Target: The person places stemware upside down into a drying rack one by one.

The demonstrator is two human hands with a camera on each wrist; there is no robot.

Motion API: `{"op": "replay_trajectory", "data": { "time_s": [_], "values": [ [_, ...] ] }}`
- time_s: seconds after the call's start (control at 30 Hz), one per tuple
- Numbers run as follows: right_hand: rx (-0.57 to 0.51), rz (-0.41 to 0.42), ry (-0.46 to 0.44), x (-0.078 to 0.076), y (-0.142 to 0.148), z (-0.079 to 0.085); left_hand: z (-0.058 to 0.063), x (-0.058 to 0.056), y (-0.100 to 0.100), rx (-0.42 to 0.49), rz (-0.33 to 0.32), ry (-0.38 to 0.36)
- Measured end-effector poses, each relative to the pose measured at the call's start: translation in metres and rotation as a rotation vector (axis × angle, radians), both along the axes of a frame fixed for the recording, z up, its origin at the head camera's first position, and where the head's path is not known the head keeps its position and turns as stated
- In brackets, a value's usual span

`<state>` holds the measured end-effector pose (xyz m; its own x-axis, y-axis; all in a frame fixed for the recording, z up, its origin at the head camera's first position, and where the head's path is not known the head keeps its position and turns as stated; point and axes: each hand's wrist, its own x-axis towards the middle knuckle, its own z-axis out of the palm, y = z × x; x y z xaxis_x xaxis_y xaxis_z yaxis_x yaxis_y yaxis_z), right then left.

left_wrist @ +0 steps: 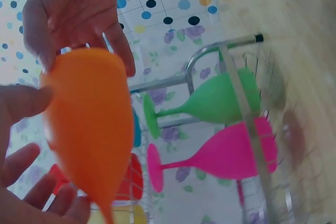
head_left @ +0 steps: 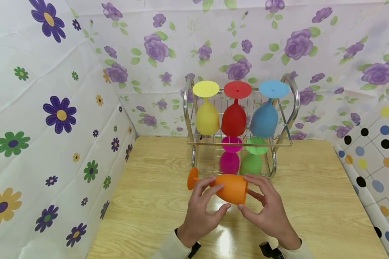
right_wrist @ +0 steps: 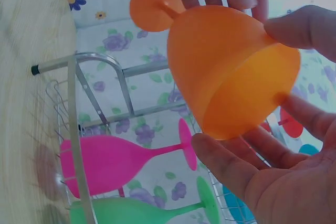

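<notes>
An orange goblet [head_left: 232, 187] lies sideways in the air above the wooden table, its foot to the left and its mouth to the right. My left hand [head_left: 199, 216] holds it around the lower bowl near the stem, thumb against the bowl in the left wrist view. With fingers and thumb on opposite sides, my right hand [head_left: 269, 212] grips the rim. The right wrist view looks into the hollow bowl [right_wrist: 257, 95]. Just behind the hands stands a two-tier metal dish rack [head_left: 240, 144].
Upside down on the upper tier are yellow [head_left: 207, 118], red [head_left: 234, 118] and blue goblets [head_left: 264, 120]. Magenta [head_left: 229, 163] and green goblets [head_left: 251, 165] stand inverted below. Flowered cloth [head_left: 162, 86] hangs behind; a dotted cloth [head_left: 369, 151] borders the table [head_left: 317, 187] at right.
</notes>
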<state>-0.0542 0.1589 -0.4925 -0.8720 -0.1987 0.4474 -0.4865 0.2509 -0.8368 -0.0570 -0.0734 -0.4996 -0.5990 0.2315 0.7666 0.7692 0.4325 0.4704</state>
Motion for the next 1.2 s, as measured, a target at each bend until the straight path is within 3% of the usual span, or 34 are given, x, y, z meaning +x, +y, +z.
{"op": "replay_trajectory", "data": {
  "time_s": [0.2, 0.33, 0.4, 0.57, 0.67, 0.87, 1.03, 1.2],
  "values": [
    [-0.174, 0.023, -0.086, 0.001, -0.004, -0.002, -0.019, 0.01, 0.01, 0.24, 0.047, 0.015],
    [-0.264, 0.054, -0.106, 0.001, -0.005, -0.005, -0.027, 0.017, 0.017, 0.396, 0.017, -0.074],
    [-0.309, 0.078, -0.11, 0.002, -0.007, -0.006, -0.029, 0.021, 0.021, 0.51, -0.04, -0.153],
    [-0.398, 0.124, -0.152, 0.005, -0.012, -0.008, -0.03, 0.026, 0.025, 0.851, -0.21, -0.472],
    [-0.442, 0.15, -0.177, 0.007, -0.016, -0.008, -0.026, 0.025, 0.024, 0.986, -0.282, -0.635],
    [-0.519, 0.237, -0.17, 0.011, -0.025, -0.009, -0.019, 0.023, 0.018, 1.126, -0.441, -0.79],
    [-0.543, 0.264, -0.139, 0.011, -0.03, -0.01, -0.021, 0.02, 0.012, 1.137, -0.509, -0.783],
    [-0.518, 0.272, -0.115, 0.009, -0.029, -0.013, -0.025, 0.014, 0.008, 1.098, -0.514, -0.77]
  ]
}}
